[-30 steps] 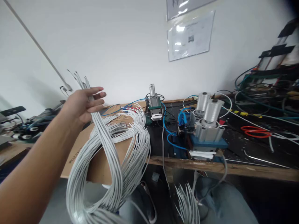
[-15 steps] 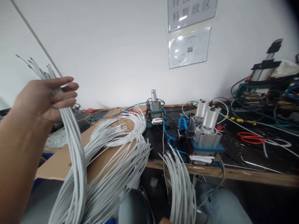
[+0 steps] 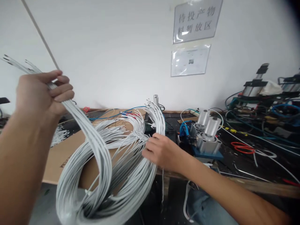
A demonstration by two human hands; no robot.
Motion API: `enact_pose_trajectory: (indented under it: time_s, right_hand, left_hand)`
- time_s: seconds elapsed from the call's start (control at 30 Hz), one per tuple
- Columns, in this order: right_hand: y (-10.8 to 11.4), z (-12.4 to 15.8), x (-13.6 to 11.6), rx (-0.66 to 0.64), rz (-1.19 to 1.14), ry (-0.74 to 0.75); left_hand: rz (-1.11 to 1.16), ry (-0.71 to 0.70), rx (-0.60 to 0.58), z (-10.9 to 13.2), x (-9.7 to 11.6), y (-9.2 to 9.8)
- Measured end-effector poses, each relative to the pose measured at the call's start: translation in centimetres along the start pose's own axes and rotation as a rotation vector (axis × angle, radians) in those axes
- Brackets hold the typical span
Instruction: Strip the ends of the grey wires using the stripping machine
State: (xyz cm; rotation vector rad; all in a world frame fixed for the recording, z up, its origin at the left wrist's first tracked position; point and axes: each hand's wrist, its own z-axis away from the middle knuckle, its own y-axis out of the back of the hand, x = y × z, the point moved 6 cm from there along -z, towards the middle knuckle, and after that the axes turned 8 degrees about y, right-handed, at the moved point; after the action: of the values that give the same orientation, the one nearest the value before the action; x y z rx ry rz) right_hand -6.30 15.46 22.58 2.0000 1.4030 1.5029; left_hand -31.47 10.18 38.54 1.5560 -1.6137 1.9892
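My left hand [image 3: 43, 93] is raised at the left, closed on one end of a thick bundle of white wires [image 3: 98, 156]; the stripped tips stick out past my fingers toward the upper left. The bundle loops down and back up to my right hand [image 3: 161, 151], which grips its other end near the bench's front edge, with those tips [image 3: 156, 112] pointing up. More white wires lie on a sheet of brown cardboard [image 3: 63, 153] between my hands.
A small press with two silver cylinders on a blue base [image 3: 207, 134] stands just right of my right hand. Behind the wires is a smaller grey fixture [image 3: 156, 100]. Red cable [image 3: 242, 147], hoses and machines clutter the bench's right side. Signs hang on the wall.
My right hand came up from below with the second end of the wires and now holds it over the bench edge. My left hand stays raised, with its fingers closed tighter on the bundle.
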Motion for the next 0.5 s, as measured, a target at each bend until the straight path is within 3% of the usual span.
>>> enact_pose_trajectory:
  time_s: [0.1,0.27,0.5]
  right_hand:
    - [-2.9,2.3,1.9,-0.171,0.006,-0.155]
    - [-5.9,5.8,2.5,-0.408,0.027,-0.508]
    - [-8.6,7.1,1.4,-0.486,-0.030,-0.754]
  left_hand:
    - [-0.040,-0.191,0.006,0.2,-0.2,-0.8]
    - [-0.075,-0.199,-0.029,0.6,-3.0,-2.3]
    - [-0.105,-0.193,-0.117,1.1,-4.9,-3.4]
